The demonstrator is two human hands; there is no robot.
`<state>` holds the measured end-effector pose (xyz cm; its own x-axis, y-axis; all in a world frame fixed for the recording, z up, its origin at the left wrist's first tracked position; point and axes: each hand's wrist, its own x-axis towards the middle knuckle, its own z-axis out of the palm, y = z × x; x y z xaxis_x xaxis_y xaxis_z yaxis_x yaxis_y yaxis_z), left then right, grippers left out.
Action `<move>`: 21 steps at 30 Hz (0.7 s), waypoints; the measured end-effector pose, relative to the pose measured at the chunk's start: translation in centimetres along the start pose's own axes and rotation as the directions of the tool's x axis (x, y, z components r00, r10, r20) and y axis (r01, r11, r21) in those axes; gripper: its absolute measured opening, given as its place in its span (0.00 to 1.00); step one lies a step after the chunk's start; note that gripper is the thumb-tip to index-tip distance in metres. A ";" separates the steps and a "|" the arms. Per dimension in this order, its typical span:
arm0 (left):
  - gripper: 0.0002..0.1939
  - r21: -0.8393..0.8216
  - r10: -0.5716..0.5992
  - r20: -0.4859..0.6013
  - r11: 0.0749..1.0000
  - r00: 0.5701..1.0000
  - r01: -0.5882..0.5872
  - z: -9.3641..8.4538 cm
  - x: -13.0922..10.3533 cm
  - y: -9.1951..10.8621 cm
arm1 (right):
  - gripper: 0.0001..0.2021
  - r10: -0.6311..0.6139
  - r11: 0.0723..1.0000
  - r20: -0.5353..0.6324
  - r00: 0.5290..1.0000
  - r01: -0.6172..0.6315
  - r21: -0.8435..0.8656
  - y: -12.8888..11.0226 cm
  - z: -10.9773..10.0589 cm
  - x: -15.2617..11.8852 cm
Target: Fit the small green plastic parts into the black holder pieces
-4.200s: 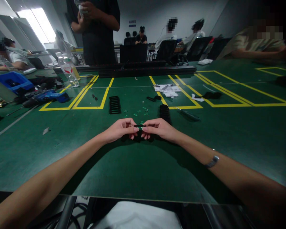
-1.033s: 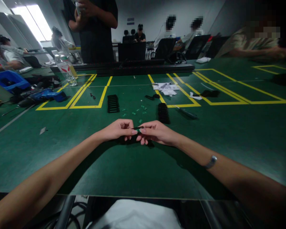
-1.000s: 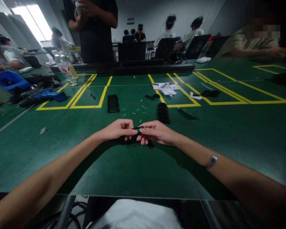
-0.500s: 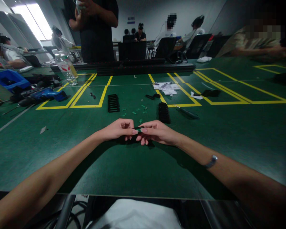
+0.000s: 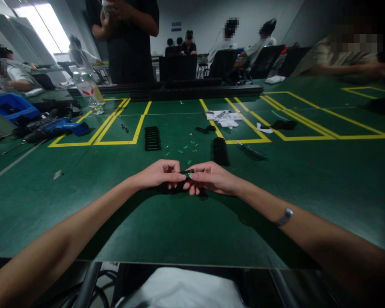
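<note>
Two bare hands meet over a green table [image 5: 186,226], nearer the wearer and to the right of a slotted black frame [image 5: 152,139], the landmark here. Between them is a thin black strip [image 5: 188,171], its long axis running left to right, the right end tipped slightly away from the wearer; which end is its front cannot be told. The left hand [image 5: 160,174] pinches the strip's left end between thumb and fingers; the right hand [image 5: 211,176] pinches its right end. A small green piece [image 5: 188,175] shows at the thumb tips, mostly covered, its shape unclear. Fingertips hide the strip's ends. Right of the frame lie loose green pieces [image 5: 181,152], then a dark ribbed block [image 5: 221,152], its details lost in shadow. Beyond the frame, a standing person [image 5: 131,47] is cut off at the top edge
</note>
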<state>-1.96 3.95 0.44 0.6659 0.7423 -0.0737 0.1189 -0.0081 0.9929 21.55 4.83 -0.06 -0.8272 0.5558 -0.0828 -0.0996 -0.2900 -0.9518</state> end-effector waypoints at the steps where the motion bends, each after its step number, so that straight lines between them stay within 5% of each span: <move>1: 0.16 -0.001 -0.001 -0.001 1.000 1.000 0.001 0.0 0.0 0.0 | 0.14 0.002 1.000 -0.002 1.000 -0.002 -0.004 -0.1 0.0 0.0; 21: 0.17 0.009 0.020 -0.006 1.000 1.000 -0.020 0.1 0.0 0.0 | 0.15 0.004 1.000 -0.009 1.000 -0.004 -0.022 -0.3 0.3 0.0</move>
<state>-1.89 3.84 0.44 0.6640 0.7459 -0.0530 0.1119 -0.0290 0.9933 21.46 4.68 0.36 -0.8225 0.5617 -0.0890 -0.0843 -0.2752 -0.9577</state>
